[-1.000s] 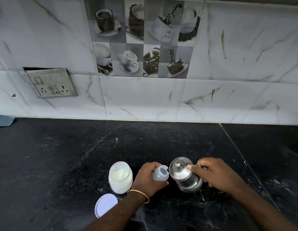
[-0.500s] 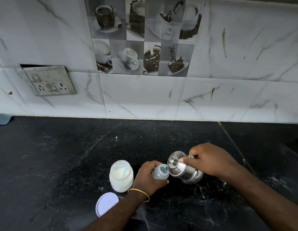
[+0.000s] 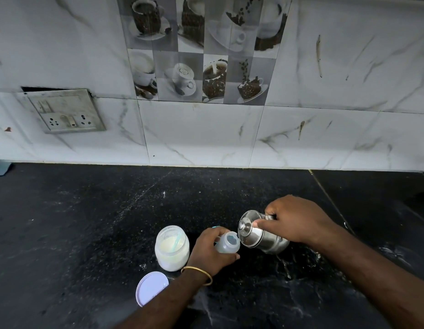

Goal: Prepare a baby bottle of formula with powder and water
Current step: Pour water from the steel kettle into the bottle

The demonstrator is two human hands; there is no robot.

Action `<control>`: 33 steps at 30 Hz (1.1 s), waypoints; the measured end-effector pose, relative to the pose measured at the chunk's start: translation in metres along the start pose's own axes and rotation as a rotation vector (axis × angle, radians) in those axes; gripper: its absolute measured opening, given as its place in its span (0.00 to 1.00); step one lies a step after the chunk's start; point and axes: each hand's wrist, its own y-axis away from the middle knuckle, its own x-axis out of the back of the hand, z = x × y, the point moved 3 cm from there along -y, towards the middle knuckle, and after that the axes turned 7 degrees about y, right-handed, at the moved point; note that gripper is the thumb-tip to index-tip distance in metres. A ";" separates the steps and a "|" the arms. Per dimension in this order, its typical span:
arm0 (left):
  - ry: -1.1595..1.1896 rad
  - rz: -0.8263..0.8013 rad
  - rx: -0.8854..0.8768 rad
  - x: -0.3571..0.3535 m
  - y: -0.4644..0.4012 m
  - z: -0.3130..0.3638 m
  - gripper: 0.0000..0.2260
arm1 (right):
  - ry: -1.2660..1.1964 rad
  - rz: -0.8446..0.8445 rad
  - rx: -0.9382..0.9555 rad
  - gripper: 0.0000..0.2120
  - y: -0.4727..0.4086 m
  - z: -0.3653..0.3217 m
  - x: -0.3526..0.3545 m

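Kettle (image 3: pixel 263 236): polished, mirror-bright metal. Bottle (image 3: pixel 227 243): cloudy, translucent plastic. Jar (image 3: pixel 172 248): clear and glossy, holding white powder. Lid (image 3: pixel 151 288): smooth, matt, pale plastic. Worktop (image 3: pixel 87 222): black speckled stone, dull sheen. Bangle (image 3: pixel 198 274): shiny yellow metal.

Black stone counter (image 3: pixel 87 233), open powder jar (image 3: pixel 172 249), white lid (image 3: pixel 151 287)

Bottle (image 3: pixel 227 244): small, translucent, open-topped, standing on the counter.
Kettle (image 3: pixel 261 233): steel, lidded, tilting toward the bottle's mouth.
Jar (image 3: pixel 172 248): open, holding white powder.
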 end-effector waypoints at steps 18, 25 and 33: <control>0.036 -0.019 0.036 -0.004 -0.001 -0.005 0.24 | 0.064 0.004 0.028 0.25 -0.004 -0.007 0.006; 0.052 -0.007 0.020 -0.005 -0.001 -0.001 0.23 | 0.112 0.001 0.043 0.25 -0.002 -0.011 0.010; 0.043 -0.012 0.001 -0.006 0.000 -0.003 0.23 | 0.124 0.027 0.047 0.19 0.000 -0.016 0.014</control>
